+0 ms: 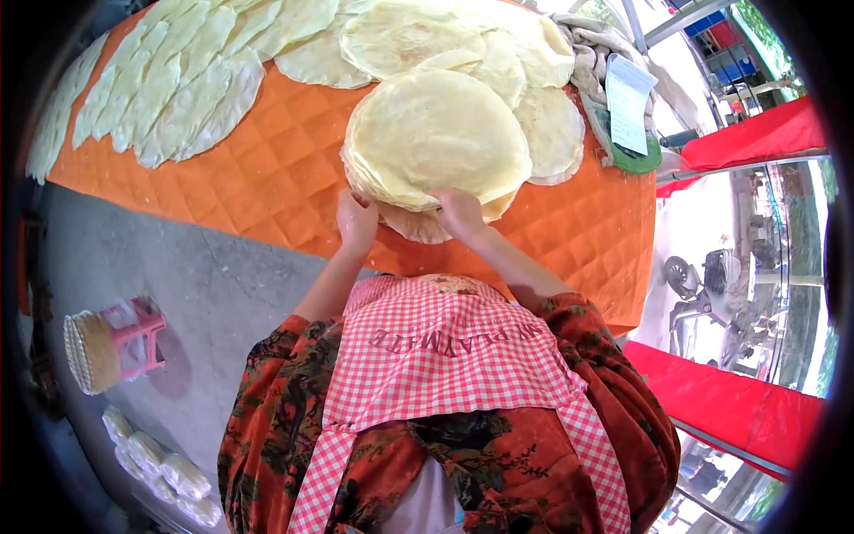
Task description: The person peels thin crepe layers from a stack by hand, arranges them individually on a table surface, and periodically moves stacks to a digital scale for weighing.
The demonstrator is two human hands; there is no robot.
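Note:
A thick stack of thin, round, pale yellow flatbreads [436, 133] lies on the orange quilted table cover [294, 151] before me. My left hand [358, 218] holds the stack's near left edge, fingers curled and partly hidden against it. At the near edge, my right hand [460, 214] pinches the rim of the upper flatbreads, thumb on top and fingers underneath. Below the hands, the edge of a browner flatbread [418, 226] shows under the stack. More loose flatbreads [551, 133] lie behind and to the right of it.
Overlapping rows of folded flatbreads [169, 89] cover the table's far left. A paper sheet [630, 102] and a green tray [636, 158] are at the right edge, beside a crumpled cloth [592, 53]. On the floor at left stand a pink stool [140, 336] and several plastic-wrapped packs [182, 476].

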